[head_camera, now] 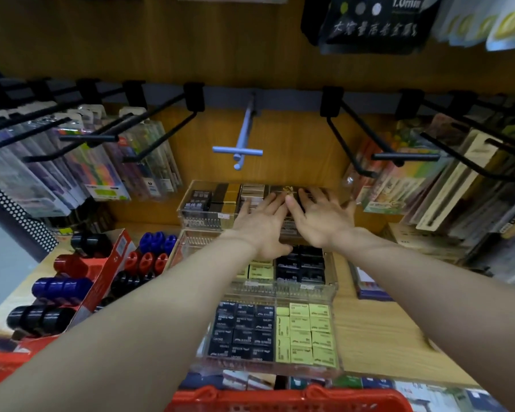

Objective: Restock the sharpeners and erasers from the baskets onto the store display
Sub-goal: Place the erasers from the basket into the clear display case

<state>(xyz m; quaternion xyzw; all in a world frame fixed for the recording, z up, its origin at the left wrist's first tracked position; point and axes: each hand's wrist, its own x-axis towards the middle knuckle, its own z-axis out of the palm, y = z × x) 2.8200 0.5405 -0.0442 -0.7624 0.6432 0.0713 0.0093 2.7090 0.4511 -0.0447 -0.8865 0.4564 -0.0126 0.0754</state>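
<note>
A clear three-tier display (336, 288) stands on the wooden shelf. Its near tier holds black erasers (241, 331) and yellow erasers (308, 331) in rows. The middle tier holds more black and yellow ones. Both my hands reach to the far top tier (188, 200), which is filled with dark and brown eraser boxes (220, 197). My left hand (262, 224) and my right hand (318, 218) lie side by side, fingers straight, pressing flat on the boxes there. A red basket (289, 396) rim shows at the bottom edge.
A red carton (113, 263) of red, blue and black round sharpeners (60, 288) sits left of the display. Black hooks (161, 138) with hanging pen packs jut out on both sides, and a bare blue hook (241, 144) sticks out above the top tier.
</note>
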